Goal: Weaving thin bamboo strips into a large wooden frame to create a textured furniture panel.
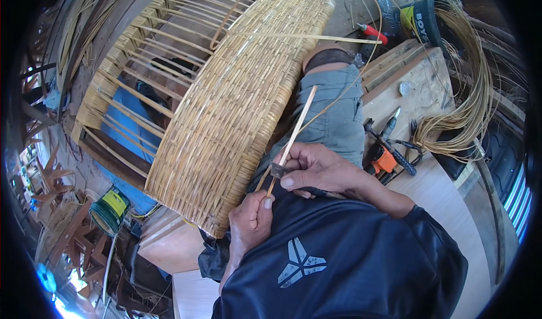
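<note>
My left hand (251, 220) pinches the lower end of a thin rattan strip (298, 124) that rises up and to the right. My right hand (313, 169) grips a small knife (278, 170) with its blade pressed against the strip just above my left thumb. A large half-woven rattan basket (237, 104) leans on my lap to the left of both hands, its upper part still an open frame of ribs (152, 48). Another long strip (316, 37) runs from the basket's top to the right.
A wooden bench (435, 189) lies at my right with orange-handled pliers (385, 158) and a pointed tool (391, 122). A coil of rattan strands (468, 104) hangs over its far edge. A green wire spool (108, 210) sits low left.
</note>
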A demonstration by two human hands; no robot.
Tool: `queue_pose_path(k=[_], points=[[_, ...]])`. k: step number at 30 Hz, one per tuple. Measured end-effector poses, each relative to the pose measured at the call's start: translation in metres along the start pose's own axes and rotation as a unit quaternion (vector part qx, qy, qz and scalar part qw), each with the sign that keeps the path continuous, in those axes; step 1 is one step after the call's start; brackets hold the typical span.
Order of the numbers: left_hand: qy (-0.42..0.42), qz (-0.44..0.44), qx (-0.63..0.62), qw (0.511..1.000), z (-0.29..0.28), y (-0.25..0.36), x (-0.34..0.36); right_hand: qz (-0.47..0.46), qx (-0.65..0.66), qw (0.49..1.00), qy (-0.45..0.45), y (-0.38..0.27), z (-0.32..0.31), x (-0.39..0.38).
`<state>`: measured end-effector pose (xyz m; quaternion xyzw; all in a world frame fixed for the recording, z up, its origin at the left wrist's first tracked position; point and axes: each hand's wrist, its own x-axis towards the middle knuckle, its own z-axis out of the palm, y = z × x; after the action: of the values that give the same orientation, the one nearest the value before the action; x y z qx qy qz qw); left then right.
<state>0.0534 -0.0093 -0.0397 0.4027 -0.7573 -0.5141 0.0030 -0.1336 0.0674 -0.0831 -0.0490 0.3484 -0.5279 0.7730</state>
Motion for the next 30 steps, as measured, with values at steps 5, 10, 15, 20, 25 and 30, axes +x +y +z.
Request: queue_pose_path(k=[5,10,15,20,25,30], points=[[-0.014,-0.011,-0.002,1.0,-0.001,-0.001,0.0,0.029,-0.057,0.998,0.013,-0.008,-0.003,0.001],[-0.033,-0.026,0.008,0.999,0.002,-0.003,0.006,0.024,-0.069,0.997,0.029,-0.003,-0.015,0.0],[-0.03,-0.008,-0.017,0.999,-0.008,-0.007,-0.003,-0.192,-0.338,0.853,0.349,-0.042,-0.091,-0.036],[0.005,-0.081,-0.035,0.996,-0.003,-0.006,0.0,-0.073,-0.158,0.936,0.307,-0.061,-0.06,-0.06],[-0.015,0.074,-0.069,0.995,0.001,0.002,0.036,0.173,-0.56,0.718,0.374,-0.006,-0.12,-0.119],[-0.033,0.152,-0.071,0.985,0.001,0.011,0.065,-0.265,-0.291,0.883,0.256,-0.032,-0.022,-0.04]])
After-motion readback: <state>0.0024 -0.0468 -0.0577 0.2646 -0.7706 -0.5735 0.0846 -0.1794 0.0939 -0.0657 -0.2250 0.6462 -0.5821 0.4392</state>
